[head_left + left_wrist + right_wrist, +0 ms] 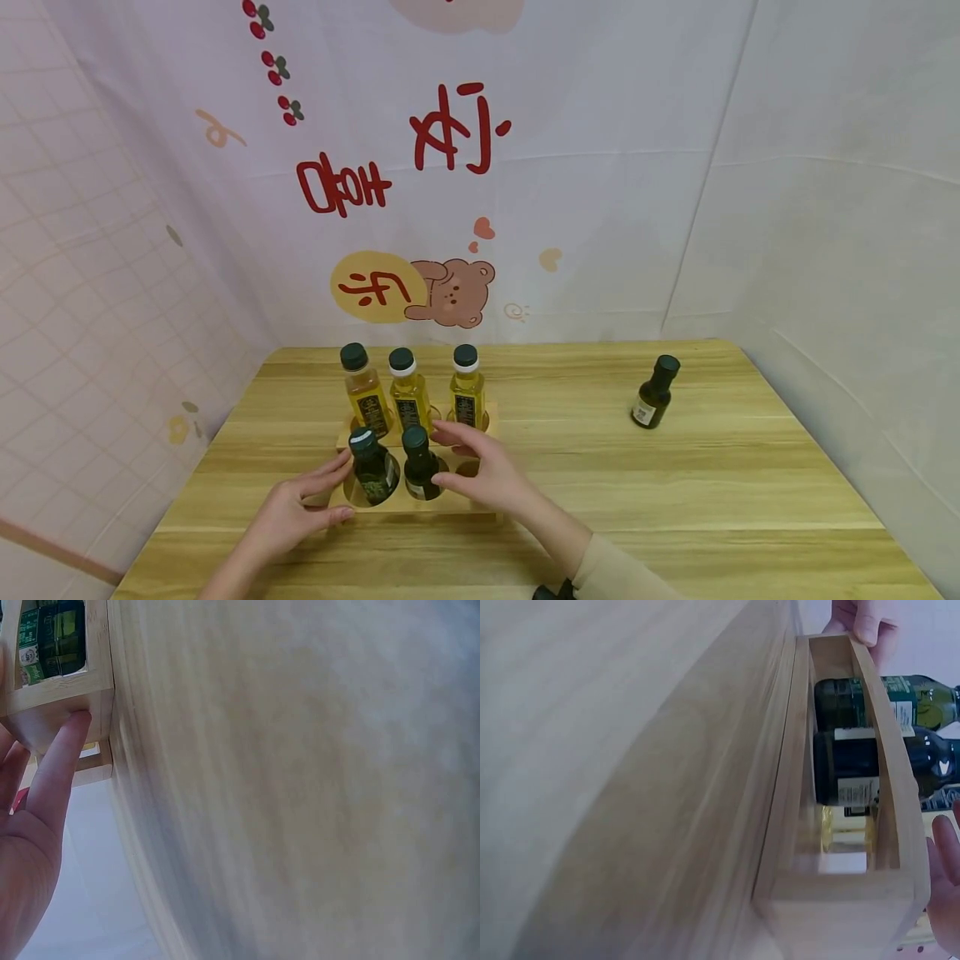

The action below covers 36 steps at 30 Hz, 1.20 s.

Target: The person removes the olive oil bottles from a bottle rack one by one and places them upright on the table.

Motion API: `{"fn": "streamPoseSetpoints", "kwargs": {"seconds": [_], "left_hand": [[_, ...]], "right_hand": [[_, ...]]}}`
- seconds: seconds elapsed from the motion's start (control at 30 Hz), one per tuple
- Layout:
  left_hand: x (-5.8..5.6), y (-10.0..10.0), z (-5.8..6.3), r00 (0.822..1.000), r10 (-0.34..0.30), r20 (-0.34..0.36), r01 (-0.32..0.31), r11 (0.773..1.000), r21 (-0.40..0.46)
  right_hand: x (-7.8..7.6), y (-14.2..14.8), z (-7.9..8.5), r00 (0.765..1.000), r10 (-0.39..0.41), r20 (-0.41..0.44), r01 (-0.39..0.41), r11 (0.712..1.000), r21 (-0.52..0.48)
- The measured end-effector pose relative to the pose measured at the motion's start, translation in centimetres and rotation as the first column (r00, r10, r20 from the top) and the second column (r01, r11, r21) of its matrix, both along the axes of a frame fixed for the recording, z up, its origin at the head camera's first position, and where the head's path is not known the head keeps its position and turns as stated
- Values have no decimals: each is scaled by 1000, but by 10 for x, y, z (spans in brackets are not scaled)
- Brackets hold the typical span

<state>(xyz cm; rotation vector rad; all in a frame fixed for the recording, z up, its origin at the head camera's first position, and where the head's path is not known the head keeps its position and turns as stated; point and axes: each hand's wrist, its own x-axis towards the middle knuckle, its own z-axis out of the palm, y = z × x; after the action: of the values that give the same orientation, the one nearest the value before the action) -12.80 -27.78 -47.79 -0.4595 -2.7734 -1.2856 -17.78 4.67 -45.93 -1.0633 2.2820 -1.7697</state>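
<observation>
A two-tier wooden bottle rack (408, 506) stands on the table. Its back tier carries three bottles of yellow oil (408, 402) with dark green caps. In the front tier stand two dark glass bottles, one at the left (375, 472) and another in the middle (422, 471); a round hole lies right of them. My left hand (291, 510) grips the rack's left end, a finger (64, 769) against the side panel. Around the middle dark bottle my right hand (487, 471) is spread, thumb close to it; contact is unclear. From the right wrist, fingers (946, 851) show beside the rack.
Another dark bottle (651, 398) stands upright at the table's back right. A black object (553, 591) is partly visible by the right forearm. Printed cloth (600, 208) hangs behind the wooden table (675, 508) and along its sides.
</observation>
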Motion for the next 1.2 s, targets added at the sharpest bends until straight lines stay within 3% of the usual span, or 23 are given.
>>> {"fn": "streamPoseSetpoints", "kwargs": {"seconds": [0.5,1.2], "left_hand": [[1,0,1,1000,-5,12,5,1000,16],[0,0,-1,999,-9,-34,9,1000,-4]], "right_hand": [[0,-20,8,998,-49,32,50,999,-22],[-1,-31,10,992,-121,37,123,990,-65]]}}
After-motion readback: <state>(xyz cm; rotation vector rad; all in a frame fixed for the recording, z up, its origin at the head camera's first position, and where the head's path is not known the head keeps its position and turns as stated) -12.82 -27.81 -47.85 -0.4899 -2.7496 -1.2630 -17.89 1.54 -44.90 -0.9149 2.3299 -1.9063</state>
